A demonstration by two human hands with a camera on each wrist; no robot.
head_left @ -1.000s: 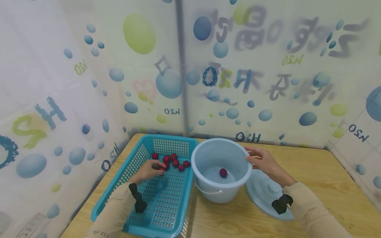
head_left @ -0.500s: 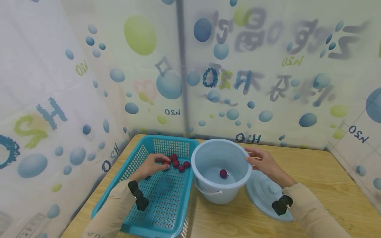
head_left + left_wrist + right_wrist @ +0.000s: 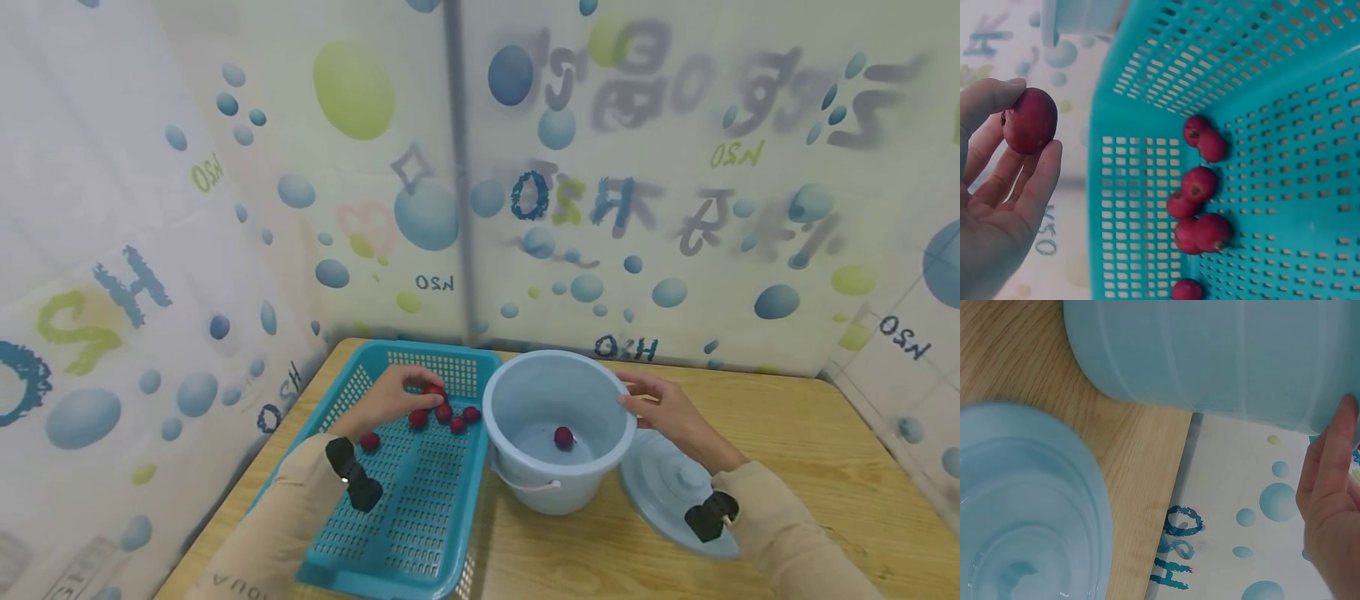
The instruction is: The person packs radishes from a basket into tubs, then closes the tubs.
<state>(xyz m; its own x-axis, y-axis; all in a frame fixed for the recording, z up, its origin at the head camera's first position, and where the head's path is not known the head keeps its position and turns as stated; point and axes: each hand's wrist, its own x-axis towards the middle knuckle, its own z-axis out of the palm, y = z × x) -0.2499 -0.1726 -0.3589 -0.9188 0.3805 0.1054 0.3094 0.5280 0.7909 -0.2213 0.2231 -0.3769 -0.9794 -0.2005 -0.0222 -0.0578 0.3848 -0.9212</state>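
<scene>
My left hand [image 3: 395, 395] is over the back of the turquoise basket [image 3: 470, 500]. Its thumb and fingers pinch a small round dark red fruit [image 3: 1032, 121], which shows plainly in the left wrist view. Several like fruits, one of them a red fruit [image 3: 472, 414] near the right wall, lie on the basket floor. My right hand [image 3: 667, 410] holds the right rim of a light blue bucket [image 3: 555, 487]. In the right wrist view its fingers [image 3: 1335, 447] lie along the bucket's outer wall; the thumb is hidden there. One red fruit [image 3: 563, 437] lies inside at the bucket's bottom.
A light blue lid [image 3: 675, 492] with a knob lies on the wooden table [image 3: 810, 450], right of the bucket and under my right forearm. The bucket's white handle [image 3: 528, 485] hangs at its front. A patterned curtain [image 3: 360, 308] stands behind the table.
My left hand has moved back and right across the fruits in the basket. A fruit by my left wrist has come into sight. My right hand and the bucket have stayed put.
</scene>
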